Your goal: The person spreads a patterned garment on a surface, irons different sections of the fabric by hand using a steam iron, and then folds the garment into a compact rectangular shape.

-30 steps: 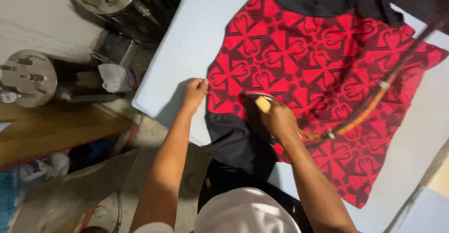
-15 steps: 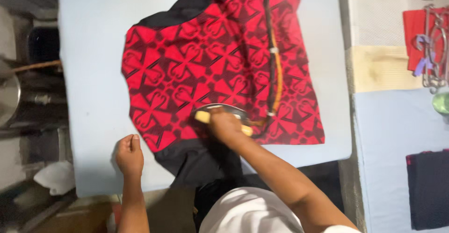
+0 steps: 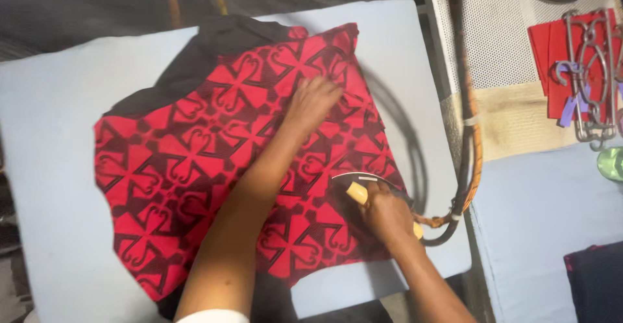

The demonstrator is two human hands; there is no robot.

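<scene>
Two hands are working: the left hand (image 3: 313, 102), fingers spread, is flattening the red-and-black cloth (image 3: 195, 161) at 12 o'clock while the right hand (image 3: 384, 214), fingers closed around the yellow-handled iron (image 3: 363, 192), is pressing at 4 o'clock.

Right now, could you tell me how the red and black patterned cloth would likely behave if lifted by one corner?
The red and black patterned cloth would probably flop and drape: it lies flat and thin on the padded board. It likely weighs little. The left hand presses on it, suggesting it slides easily.

Two bare forearms are seen, with the left hand (image 3: 313, 100) and right hand (image 3: 387, 214) uncovered. A white sleeve (image 3: 214, 316) is worn on the left arm; no rings or watch are made out.
</scene>
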